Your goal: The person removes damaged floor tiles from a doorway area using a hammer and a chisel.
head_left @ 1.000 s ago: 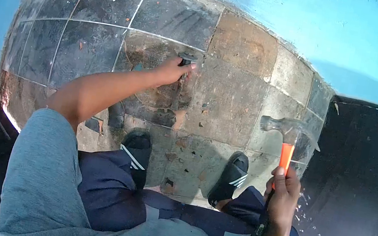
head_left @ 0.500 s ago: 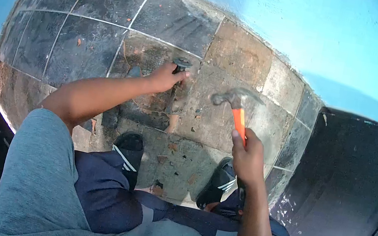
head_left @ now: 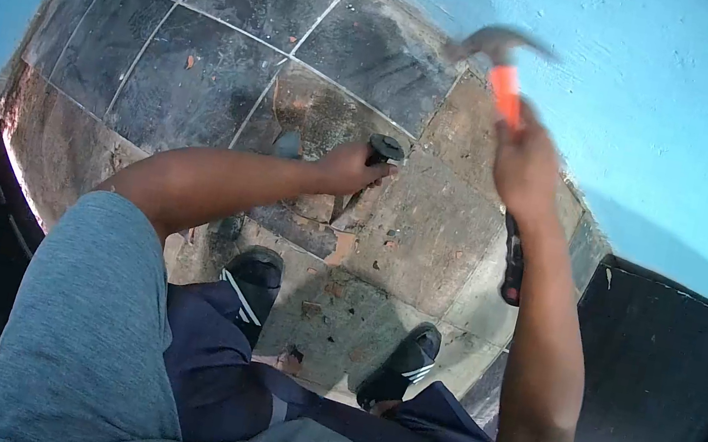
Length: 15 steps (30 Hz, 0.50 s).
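Note:
My left hand [head_left: 352, 170] is closed around the upper part of a black-topped tool [head_left: 387, 147], whose lower end points down at the broken tile area [head_left: 317, 106]. My right hand [head_left: 526, 171] grips a claw hammer [head_left: 507, 95] by its orange and black handle. The hammer's metal head is raised to the upper right of the tool, apart from it, and slightly blurred. Part of the tool's shaft is hidden by my left hand.
Dark floor tiles [head_left: 200, 71] with pale joints lie at the left. A blue wall [head_left: 640, 101] runs along the far side. My sandalled feet [head_left: 253, 284] stand among small rubble. A dark panel [head_left: 659, 370] is at the right.
My right hand has lifted the hammer up and away from my body. My left hand still holds the tool. The view has tilted and shifted slightly.

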Motion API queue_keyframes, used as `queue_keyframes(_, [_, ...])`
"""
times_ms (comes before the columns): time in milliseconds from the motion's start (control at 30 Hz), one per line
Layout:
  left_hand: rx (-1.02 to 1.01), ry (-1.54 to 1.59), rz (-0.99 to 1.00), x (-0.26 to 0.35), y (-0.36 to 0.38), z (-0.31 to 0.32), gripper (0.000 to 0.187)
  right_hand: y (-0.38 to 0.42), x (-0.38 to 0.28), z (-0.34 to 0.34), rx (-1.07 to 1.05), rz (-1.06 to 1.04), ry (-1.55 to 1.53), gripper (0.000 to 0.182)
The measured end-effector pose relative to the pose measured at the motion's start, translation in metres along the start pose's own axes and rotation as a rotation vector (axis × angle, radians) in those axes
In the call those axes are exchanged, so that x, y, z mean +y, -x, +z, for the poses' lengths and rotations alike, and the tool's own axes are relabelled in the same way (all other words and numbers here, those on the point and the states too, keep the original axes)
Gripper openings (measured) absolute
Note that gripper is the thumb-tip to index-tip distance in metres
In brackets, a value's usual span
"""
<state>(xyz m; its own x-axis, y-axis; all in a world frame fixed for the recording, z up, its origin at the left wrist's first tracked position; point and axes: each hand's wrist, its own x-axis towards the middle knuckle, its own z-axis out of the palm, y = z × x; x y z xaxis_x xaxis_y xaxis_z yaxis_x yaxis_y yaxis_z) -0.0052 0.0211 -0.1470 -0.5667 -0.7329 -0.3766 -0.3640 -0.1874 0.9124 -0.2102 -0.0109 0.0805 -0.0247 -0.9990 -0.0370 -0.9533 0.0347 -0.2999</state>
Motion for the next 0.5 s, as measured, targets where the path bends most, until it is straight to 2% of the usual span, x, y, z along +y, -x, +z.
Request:
queue_keyframes(67, [0.016, -0.043, -0.015, -0.003, -0.002, 0.002, 0.049, -0.002, 0.022, 0.024, -0.526, -0.08, 0.032, 0.044])
queue_keyframes(167, [-0.036, -0.107, -0.061, -0.004, -0.005, -0.002, 0.049, -0.009, 0.019, 0.02, -0.596, 0.021, -0.031, 0.037])
queue_keyframes(267, [-0.066, -0.022, -0.048, 0.01, 0.006, -0.005, 0.047, -0.023, 0.044, 0.011, -0.282, -0.174, 0.02, 0.036])
queue_keyframes(367, [-0.088, 0.014, -0.063, 0.002, 0.001, -0.001, 0.047, -0.039, 0.014, -0.034, -0.25, 0.099, -0.224, 0.035])
queue_keyframes(467, [-0.016, 0.057, -0.009, 0.007, 0.004, 0.001, 0.046, -0.036, 0.012, -0.017, 0.178, 0.07, -0.228, 0.035])
queue_keyframes(500, [-0.028, 0.014, -0.011, 0.009, 0.005, -0.001, 0.046, -0.024, 0.003, -0.005, 0.214, 0.145, -0.244, 0.035])
